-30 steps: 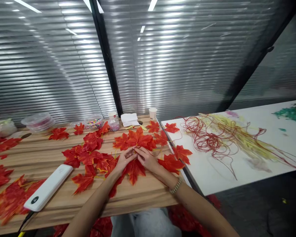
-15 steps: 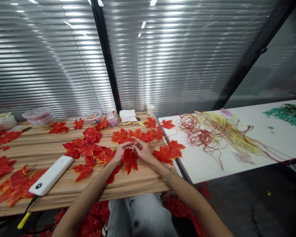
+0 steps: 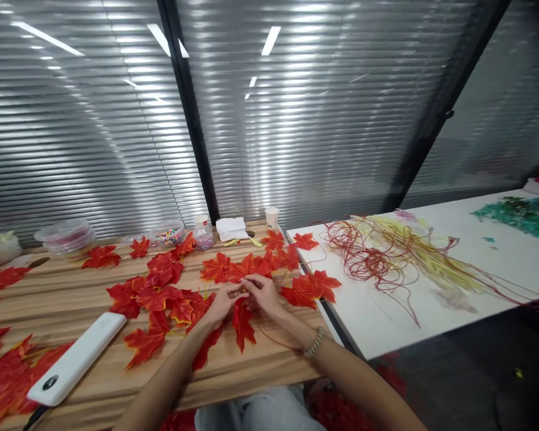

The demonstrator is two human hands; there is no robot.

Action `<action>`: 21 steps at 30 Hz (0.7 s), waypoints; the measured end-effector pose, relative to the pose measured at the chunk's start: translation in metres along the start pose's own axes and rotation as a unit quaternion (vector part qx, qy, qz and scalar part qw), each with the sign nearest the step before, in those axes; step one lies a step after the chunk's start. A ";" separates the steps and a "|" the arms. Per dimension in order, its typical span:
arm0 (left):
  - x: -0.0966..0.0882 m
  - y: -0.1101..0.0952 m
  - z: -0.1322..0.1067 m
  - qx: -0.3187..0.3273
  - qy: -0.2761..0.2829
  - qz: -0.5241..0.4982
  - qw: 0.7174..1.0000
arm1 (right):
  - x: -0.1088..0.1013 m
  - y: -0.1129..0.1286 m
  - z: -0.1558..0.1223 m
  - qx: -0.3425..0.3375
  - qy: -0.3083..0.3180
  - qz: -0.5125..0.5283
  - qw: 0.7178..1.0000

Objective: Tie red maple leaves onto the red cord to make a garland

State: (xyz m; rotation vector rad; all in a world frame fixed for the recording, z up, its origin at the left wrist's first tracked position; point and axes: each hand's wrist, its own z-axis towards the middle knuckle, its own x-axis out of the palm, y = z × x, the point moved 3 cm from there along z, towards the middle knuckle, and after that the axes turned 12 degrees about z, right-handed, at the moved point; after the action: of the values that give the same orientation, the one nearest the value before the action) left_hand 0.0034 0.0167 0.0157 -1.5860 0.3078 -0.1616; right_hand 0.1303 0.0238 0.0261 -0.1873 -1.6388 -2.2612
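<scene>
My left hand (image 3: 225, 302) and my right hand (image 3: 262, 294) meet over the wooden table, fingertips pinched together. Between them they grip a red artificial maple leaf (image 3: 243, 326) by its stem end, and the blade hangs down below the fingers. A thin red cord (image 3: 276, 341) comes out beneath my right hand and runs toward the wrist with the beaded bracelet. Just beyond the fingers lies a row of red maple leaves (image 3: 240, 267). More leaves (image 3: 161, 293) are clustered left of my left hand, and another pair (image 3: 309, 288) lies by my right forearm. The pinched spot itself is mostly hidden by fingers.
A white power bank (image 3: 78, 358) lies at the left. Along the back stand plastic lids (image 3: 66, 236), a bead tub (image 3: 168, 233), a paper cup (image 3: 272, 218) and tissue (image 3: 232, 228). On the white table (image 3: 386, 329) are tangled red cord (image 3: 363, 251) and yellow strands (image 3: 424, 254).
The camera view has tilted up slightly. Both hands stay together at the leaf stem. The hanging leaf has turned and looks narrower, and more red cord shows below my right hand.
</scene>
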 end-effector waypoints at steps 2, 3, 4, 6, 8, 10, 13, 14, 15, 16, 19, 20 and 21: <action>0.003 -0.002 -0.001 0.003 0.014 -0.013 1.000 | -0.001 0.000 0.000 -0.004 -0.013 -0.012 1.000; 0.004 -0.002 0.000 0.005 0.014 -0.021 1.000 | -0.002 0.001 0.000 -0.004 -0.017 -0.013 1.000; 0.004 -0.002 0.001 0.007 0.010 -0.025 1.000 | -0.002 0.001 0.000 -0.008 -0.018 -0.021 1.000; 0.002 -0.003 0.003 0.003 0.000 -0.024 1.000 | -0.002 0.006 0.002 -0.034 -0.023 -0.059 0.997; -0.002 -0.005 0.003 -0.013 -0.011 -0.022 1.000 | -0.003 0.013 0.000 -0.049 -0.034 -0.088 0.994; -0.006 -0.014 0.002 -0.018 -0.027 -0.026 0.999 | -0.003 0.021 -0.006 -0.008 -0.010 -0.062 0.998; -0.013 -0.034 -0.003 -0.013 -0.058 -0.059 0.997 | -0.004 0.039 -0.032 0.125 0.122 0.022 0.984; -0.015 -0.042 -0.004 -0.010 -0.069 -0.080 0.994 | -0.006 0.046 -0.044 0.166 0.168 0.035 0.971; -0.017 -0.049 -0.004 -0.007 -0.077 -0.106 0.991 | -0.010 0.054 -0.057 0.199 0.201 0.043 0.958; -0.018 -0.057 -0.003 -0.002 -0.083 -0.131 0.988 | -0.014 0.062 -0.070 0.216 0.226 0.041 0.949; -0.019 -0.082 0.008 0.014 -0.076 -0.160 0.984 | -0.029 0.080 -0.100 0.235 0.222 0.045 0.945; -0.019 -0.091 0.013 0.016 -0.066 -0.150 0.986 | -0.032 0.084 -0.107 0.238 0.203 0.051 0.948; -0.018 -0.102 0.019 0.022 -0.064 -0.139 0.988 | -0.034 0.088 -0.111 0.239 0.182 0.058 0.952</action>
State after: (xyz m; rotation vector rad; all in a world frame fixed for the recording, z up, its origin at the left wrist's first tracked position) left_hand 0.0018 0.0418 0.1182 -1.5833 -0.0180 -0.2773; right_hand 0.2028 -0.0988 0.0586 0.2339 -1.8432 -1.6281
